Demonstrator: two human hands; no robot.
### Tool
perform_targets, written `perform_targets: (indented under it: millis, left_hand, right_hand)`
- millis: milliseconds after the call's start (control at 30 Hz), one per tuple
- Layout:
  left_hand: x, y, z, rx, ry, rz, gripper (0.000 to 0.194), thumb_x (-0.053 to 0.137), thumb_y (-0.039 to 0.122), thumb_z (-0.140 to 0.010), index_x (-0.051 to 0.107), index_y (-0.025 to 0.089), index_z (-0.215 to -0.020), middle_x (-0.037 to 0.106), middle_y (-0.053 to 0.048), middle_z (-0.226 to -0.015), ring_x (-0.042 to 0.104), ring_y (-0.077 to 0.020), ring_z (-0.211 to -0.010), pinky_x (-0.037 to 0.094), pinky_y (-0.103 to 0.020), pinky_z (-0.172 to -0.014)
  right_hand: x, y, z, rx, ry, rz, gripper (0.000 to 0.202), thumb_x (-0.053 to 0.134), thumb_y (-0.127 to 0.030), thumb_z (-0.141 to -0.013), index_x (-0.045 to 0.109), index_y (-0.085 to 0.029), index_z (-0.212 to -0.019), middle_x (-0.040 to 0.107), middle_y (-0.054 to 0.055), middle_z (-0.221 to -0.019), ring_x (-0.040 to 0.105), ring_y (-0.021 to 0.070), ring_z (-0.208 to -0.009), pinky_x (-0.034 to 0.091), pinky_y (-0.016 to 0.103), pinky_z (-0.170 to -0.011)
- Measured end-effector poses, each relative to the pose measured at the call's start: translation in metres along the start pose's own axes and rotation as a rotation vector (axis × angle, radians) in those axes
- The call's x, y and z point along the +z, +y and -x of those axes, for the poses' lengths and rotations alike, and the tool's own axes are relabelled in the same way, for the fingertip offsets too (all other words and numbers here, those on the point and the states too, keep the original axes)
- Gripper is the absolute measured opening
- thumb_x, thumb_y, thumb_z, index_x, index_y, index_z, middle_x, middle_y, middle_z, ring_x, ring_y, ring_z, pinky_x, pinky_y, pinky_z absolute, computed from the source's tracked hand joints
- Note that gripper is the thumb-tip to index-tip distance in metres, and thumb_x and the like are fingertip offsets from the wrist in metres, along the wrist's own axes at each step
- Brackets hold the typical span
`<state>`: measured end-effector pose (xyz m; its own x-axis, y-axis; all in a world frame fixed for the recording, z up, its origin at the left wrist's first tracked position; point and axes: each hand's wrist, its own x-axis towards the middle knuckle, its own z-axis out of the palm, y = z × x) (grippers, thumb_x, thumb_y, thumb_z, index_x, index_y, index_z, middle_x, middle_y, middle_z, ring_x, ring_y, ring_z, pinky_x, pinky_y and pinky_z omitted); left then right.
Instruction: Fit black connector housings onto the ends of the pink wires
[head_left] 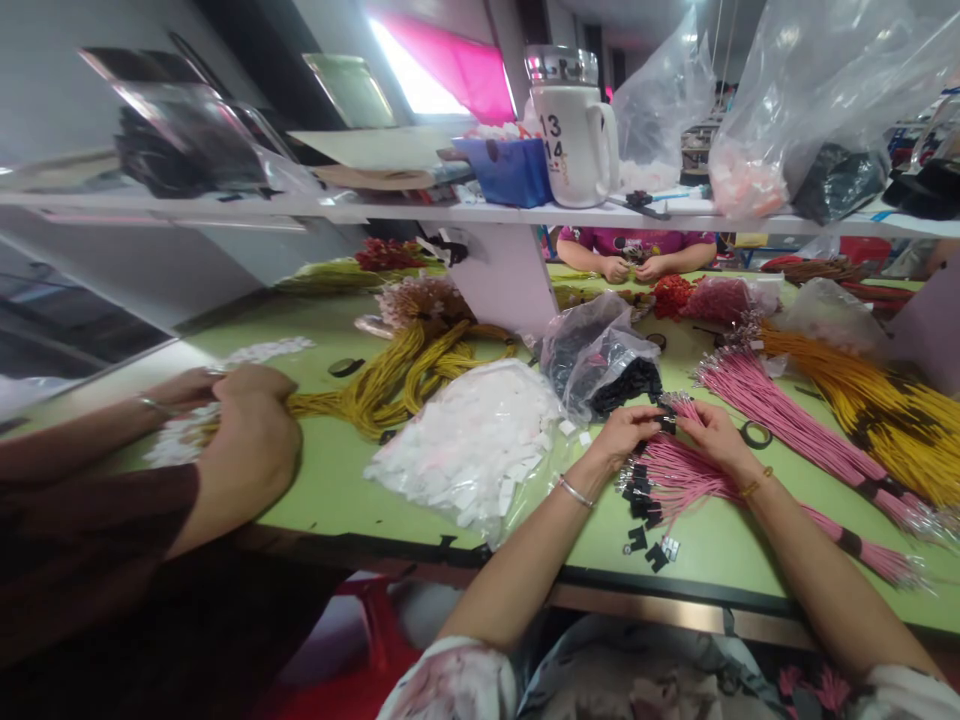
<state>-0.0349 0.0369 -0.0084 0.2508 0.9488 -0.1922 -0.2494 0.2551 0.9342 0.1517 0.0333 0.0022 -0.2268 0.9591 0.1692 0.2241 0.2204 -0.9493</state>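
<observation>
My left hand (627, 434) is closed in a pinch on a small black plastic connector (664, 420). Just to its right, the fingers of my right hand (714, 437) are wrapped round the ends of some pink wires (681, 402) with metal tips. Beneath both hands lies a fanned bunch of pink wires (686, 470). Black connectors (641, 500) are in a row along its left ends, and a couple of loose black pieces (658, 556) rest near the table edge. Fine detail between my fingertips is too small to make out.
A bag of white plastic parts (469, 440) and a bag of black parts (600, 350) stand left of my hands. Pink (795, 425) and yellow wire bundles (900, 420) lie right. Co-workers' hands (251, 390) are at left and across the table. A shelf (420, 212) spans above.
</observation>
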Motion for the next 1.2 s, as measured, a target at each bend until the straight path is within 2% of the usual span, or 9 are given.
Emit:
perform_targets:
  millis: [133,267,500,633,800,867,1000,1200]
  left_hand:
    - [0.0,-0.001,0.002,-0.084,-0.012,0.094,0.034,0.078,0.009,-0.069,0.076,0.009,-0.102,0.07,-0.005,-0.072,0.06,-0.0081,-0.058,0.047,-0.021,-0.061]
    - [-0.001,-0.003,0.002,-0.127,0.01,0.172,0.026,0.072,0.006,-0.076,0.075,0.01,-0.102,0.071,-0.006,-0.074,0.063,-0.0079,-0.062,0.051,-0.02,-0.065]
    - [-0.004,-0.003,0.004,-0.102,0.003,0.184,0.023,0.073,0.006,-0.076,0.076,0.01,-0.099,0.07,-0.006,-0.076,0.058,-0.0062,-0.06,0.048,-0.02,-0.064]
    - [0.003,-0.004,0.004,-0.055,0.013,0.17,0.023,0.076,0.011,-0.073,0.077,0.009,-0.096,0.069,-0.005,-0.075,0.055,-0.0059,-0.057,0.044,-0.02,-0.06]
    - [0.014,-0.003,0.003,0.065,0.146,0.214,0.022,0.074,0.012,-0.074,0.074,0.011,-0.096,0.063,0.0,-0.067,0.051,-0.0047,-0.052,0.04,-0.017,-0.053]
    - [0.014,-0.002,0.004,0.023,0.146,0.234,0.022,0.074,0.012,-0.074,0.072,0.012,-0.096,0.062,0.001,-0.066,0.054,-0.0055,-0.052,0.042,-0.017,-0.052]
    - [0.011,-0.004,0.005,-0.105,0.071,0.3,0.018,0.073,0.009,-0.075,0.069,0.012,-0.093,0.065,-0.002,-0.072,0.06,-0.0072,-0.057,0.048,-0.018,-0.057]
    - [0.007,-0.007,0.004,-0.116,0.051,0.364,0.014,0.071,0.006,-0.078,0.069,0.011,-0.092,0.066,-0.003,-0.076,0.061,-0.0064,-0.061,0.05,-0.017,-0.062]
  right_hand:
    - [0.002,-0.003,0.001,0.026,0.047,-0.006,0.031,0.064,-0.044,-0.079,0.053,-0.019,-0.066,0.046,-0.003,-0.061,0.037,0.0119,-0.057,0.031,0.024,-0.054]
    - [0.004,-0.007,0.001,0.052,0.069,-0.008,0.034,0.063,-0.045,-0.077,0.046,-0.02,-0.061,0.037,-0.005,-0.056,0.03,0.0104,-0.053,0.024,0.024,-0.05]
    - [0.005,-0.008,0.001,0.063,0.026,0.044,0.028,0.06,-0.038,-0.075,0.043,-0.021,-0.061,0.038,-0.005,-0.057,0.03,0.0104,-0.054,0.024,0.025,-0.05]
    - [0.009,-0.008,0.001,0.087,0.014,0.068,0.025,0.059,-0.038,-0.075,0.048,-0.02,-0.062,0.041,-0.004,-0.057,0.033,0.011,-0.054,0.026,0.025,-0.05]
    - [0.008,-0.005,0.0,0.038,0.122,0.082,0.03,0.06,-0.041,-0.077,0.046,-0.02,-0.06,0.038,-0.004,-0.057,0.032,0.0113,-0.055,0.026,0.025,-0.051]
    - [0.006,-0.005,0.0,0.022,0.126,0.059,0.03,0.06,-0.04,-0.078,0.045,-0.02,-0.061,0.036,-0.005,-0.057,0.031,0.0112,-0.055,0.026,0.025,-0.051]
    - [0.006,-0.008,0.0,0.038,0.08,0.048,0.03,0.061,-0.041,-0.077,0.048,-0.02,-0.061,0.038,-0.004,-0.057,0.032,0.0114,-0.055,0.027,0.025,-0.051]
    - [0.008,-0.011,0.001,0.046,0.103,0.034,0.033,0.061,-0.043,-0.077,0.043,-0.021,-0.059,0.036,-0.004,-0.055,0.03,0.0116,-0.054,0.026,0.026,-0.05]
